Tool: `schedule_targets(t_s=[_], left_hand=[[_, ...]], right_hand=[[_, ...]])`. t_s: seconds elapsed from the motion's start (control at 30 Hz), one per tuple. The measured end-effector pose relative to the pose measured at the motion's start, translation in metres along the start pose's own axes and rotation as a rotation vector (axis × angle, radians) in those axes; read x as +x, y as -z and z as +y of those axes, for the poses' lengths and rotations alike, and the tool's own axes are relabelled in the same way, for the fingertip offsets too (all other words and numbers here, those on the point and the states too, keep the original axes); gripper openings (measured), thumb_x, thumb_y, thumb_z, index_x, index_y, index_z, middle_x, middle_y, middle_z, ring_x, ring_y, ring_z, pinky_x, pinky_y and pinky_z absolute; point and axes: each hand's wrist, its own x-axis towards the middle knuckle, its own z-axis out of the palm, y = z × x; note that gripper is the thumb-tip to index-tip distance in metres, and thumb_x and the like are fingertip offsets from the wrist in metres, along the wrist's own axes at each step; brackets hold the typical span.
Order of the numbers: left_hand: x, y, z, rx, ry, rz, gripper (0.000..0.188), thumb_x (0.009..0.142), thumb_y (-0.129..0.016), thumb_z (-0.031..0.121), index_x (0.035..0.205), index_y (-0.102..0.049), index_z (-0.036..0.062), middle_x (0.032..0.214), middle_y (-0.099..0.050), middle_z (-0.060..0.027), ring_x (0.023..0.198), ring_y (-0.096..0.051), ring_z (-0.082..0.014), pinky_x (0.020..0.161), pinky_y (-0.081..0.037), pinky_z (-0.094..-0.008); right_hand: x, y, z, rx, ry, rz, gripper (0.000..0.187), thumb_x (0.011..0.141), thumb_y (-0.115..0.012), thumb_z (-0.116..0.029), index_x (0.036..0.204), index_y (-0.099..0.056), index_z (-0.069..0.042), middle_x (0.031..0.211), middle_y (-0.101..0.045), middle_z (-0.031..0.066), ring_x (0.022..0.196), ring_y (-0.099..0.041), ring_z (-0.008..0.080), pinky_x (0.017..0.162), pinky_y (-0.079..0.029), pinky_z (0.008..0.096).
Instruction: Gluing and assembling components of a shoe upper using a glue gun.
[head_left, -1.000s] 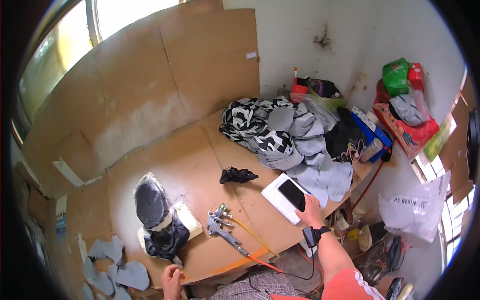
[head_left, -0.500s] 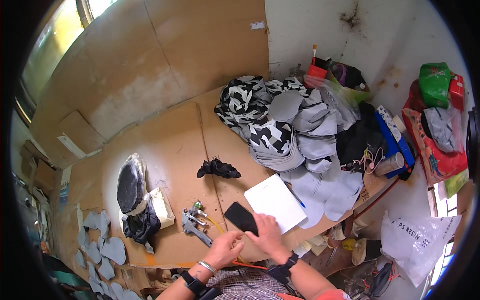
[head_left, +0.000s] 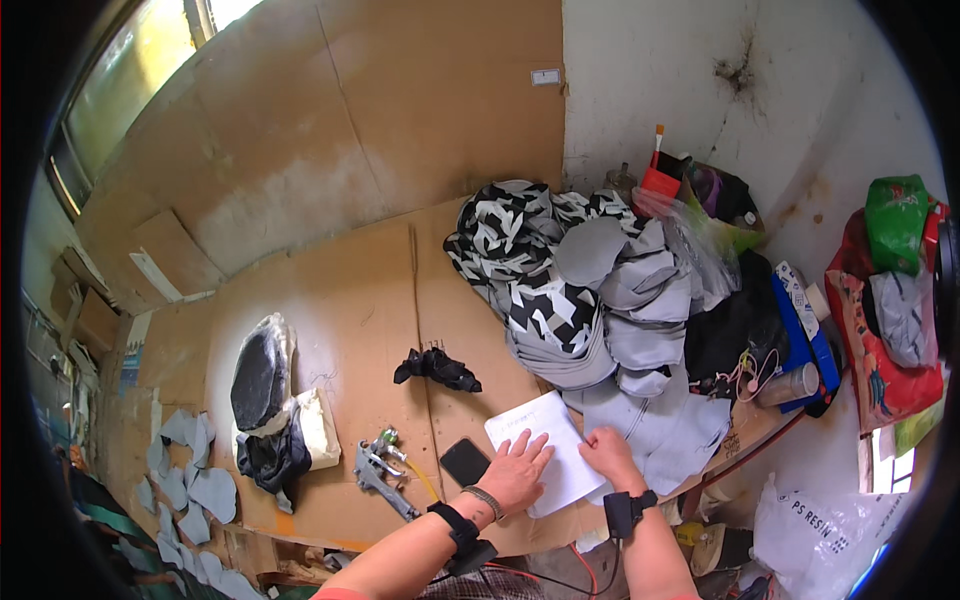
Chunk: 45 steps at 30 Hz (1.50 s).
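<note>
The cardboard-covered surface [head_left: 345, 300] carries a white notepad [head_left: 568, 468], a phone [head_left: 464, 461] beside it, a spray gun [head_left: 381, 474], a crumpled black cloth [head_left: 437, 371] and a heap of grey and patterned fabric pieces [head_left: 556, 318].

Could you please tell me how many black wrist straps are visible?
2: the left strap, behind the left hand on the white paper; the right strap, behind the right hand at the paper's right edge.

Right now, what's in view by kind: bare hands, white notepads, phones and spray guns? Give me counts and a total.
Bare hands: 2, left hand and right hand
White notepad: 1
Phone: 1
Spray gun: 1
Total: 5
</note>
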Motion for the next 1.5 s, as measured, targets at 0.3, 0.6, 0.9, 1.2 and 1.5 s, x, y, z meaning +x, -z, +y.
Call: schedule_targets(t_s=[0.3, 0.6, 0.9, 1.2, 1.5], left_hand=[[0.003, -0.009, -0.013, 0.042, 0.016, -0.068, 0.073, 0.082, -0.062, 0.03, 0.141, -0.029, 0.0036, 0.146, -0.031, -0.0165, 0.136, -0.028, -0.0353, 0.103, -0.031, -0.0499], [-0.005, -0.009, -0.018, 0.006, 0.017, -0.052, 0.073, 0.079, -0.063, 0.029, 0.14, -0.032, 0.0033, 0.147, -0.031, -0.0158, 0.136, -0.028, -0.0346, 0.104, -0.03, -0.0493], [-0.005, -0.01, -0.021, -0.055, 0.022, -0.052, 0.071, 0.08, -0.063, 0.027, 0.139, -0.033, 0.003, 0.147, -0.03, -0.0156, 0.137, -0.027, -0.0338, 0.104, -0.03, -0.0494], [-0.005, -0.019, -0.022, -0.062, 0.031, -0.014, 0.074, 0.077, -0.065, 0.027, 0.139, -0.033, 0.0029, 0.145, -0.033, -0.0157, 0.135, -0.028, -0.0338, 0.103, -0.03, -0.0503], [-0.007, -0.02, -0.021, -0.104, 0.056, 0.013, 0.075, 0.075, -0.067, 0.025, 0.138, -0.033, 0.0009, 0.143, -0.035, -0.0161, 0.135, -0.028, -0.0328, 0.104, -0.03, -0.0501]], right_hand=[[-0.023, 0.049, -0.023, 1.026, -0.318, -0.239, 0.042, 0.09, -0.047, -0.01, 0.132, -0.043, -0.003, 0.085, -0.067, 0.0165, 0.077, -0.067, 0.029, 0.065, -0.053, 0.0365], [-0.009, 0.052, -0.039, 1.488, -0.017, -0.195, 0.032, 0.092, -0.051, -0.013, 0.12, -0.049, 0.002, 0.1, -0.065, 0.0223, 0.096, -0.064, 0.0272, 0.082, -0.05, 0.0332], [0.018, -0.009, -0.017, 0.667, -0.083, 0.219, 0.021, 0.093, -0.057, -0.02, 0.095, -0.063, 0.001, 0.068, -0.061, 0.0015, 0.063, -0.055, 0.0075, 0.057, -0.044, 0.0228], [0.041, -0.048, -0.066, 0.564, 0.396, 0.27, 0.005, 0.081, -0.063, -0.007, 0.083, -0.06, -0.004, 0.076, -0.056, 0.0087, 0.073, -0.055, 0.022, 0.067, -0.044, 0.0328], [0.04, -0.053, -0.074, 0.429, 0.484, 0.349, 0.006, 0.076, -0.065, -0.004, 0.08, -0.06, -0.006, 0.073, -0.059, 0.008, 0.076, -0.053, 0.0282, 0.069, -0.043, 0.0376]])
